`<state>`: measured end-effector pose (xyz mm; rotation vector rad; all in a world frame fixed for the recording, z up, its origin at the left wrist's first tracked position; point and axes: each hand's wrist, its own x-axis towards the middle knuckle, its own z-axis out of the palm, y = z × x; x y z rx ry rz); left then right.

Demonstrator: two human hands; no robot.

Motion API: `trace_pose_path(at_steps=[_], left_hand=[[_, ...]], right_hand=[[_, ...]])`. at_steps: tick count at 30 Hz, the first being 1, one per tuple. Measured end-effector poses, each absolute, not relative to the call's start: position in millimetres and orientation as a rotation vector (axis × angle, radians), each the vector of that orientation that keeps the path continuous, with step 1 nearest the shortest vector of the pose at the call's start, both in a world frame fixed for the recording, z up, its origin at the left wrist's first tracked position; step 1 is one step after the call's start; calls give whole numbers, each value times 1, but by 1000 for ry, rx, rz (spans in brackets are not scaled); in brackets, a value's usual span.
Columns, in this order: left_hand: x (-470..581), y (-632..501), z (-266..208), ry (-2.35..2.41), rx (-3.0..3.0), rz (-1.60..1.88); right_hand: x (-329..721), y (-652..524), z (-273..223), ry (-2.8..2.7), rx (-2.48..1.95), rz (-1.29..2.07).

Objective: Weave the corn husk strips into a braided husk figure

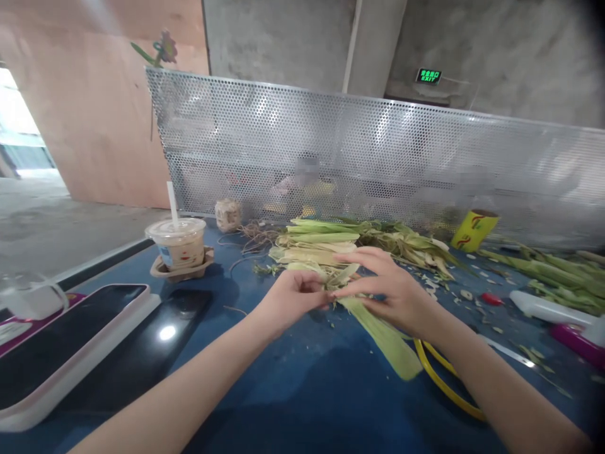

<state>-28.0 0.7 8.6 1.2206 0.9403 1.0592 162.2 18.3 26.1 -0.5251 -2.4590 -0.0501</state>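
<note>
My left hand (297, 295) is closed in a pinch on a pale green corn husk (385, 340). Beside it, my right hand (390, 285) has its fingers curved around the same husk near the pinch, its fingertips touching the gathered end. A long flat part of the husk trails down to the right below my right hand. Just behind both hands lies a stack of corn husks (321, 238), green on top and yellowish underneath. Brown twine (258, 238) lies in a loose tangle left of the stack.
At left stand an iced drink cup (179, 243) in a cardboard holder and two dark-screened devices, one a phone (184, 309). Yellow scissors or loop handles (449, 384), a yellow roll (475, 230), a white glue gun (553, 309) and husk scraps lie right. A perforated metal screen (302, 139) stands behind.
</note>
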Motion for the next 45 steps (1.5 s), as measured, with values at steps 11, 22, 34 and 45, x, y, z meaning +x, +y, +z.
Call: trace_pose_path(at_steps=[11, 22, 34, 45], left_hand=[[-29, 1, 6, 1049, 1516, 966], [-25, -3, 14, 1033, 1561, 863], [-22, -4, 8, 1013, 1433, 924], [-22, 0, 6, 1140, 1386, 965]], right_hand=[[149, 33, 10, -1955, -1025, 942], [148, 25, 9, -1977, -973, 792], [137, 17, 1, -1912, -1059, 617], [173, 18, 18, -2306, -961, 1069]])
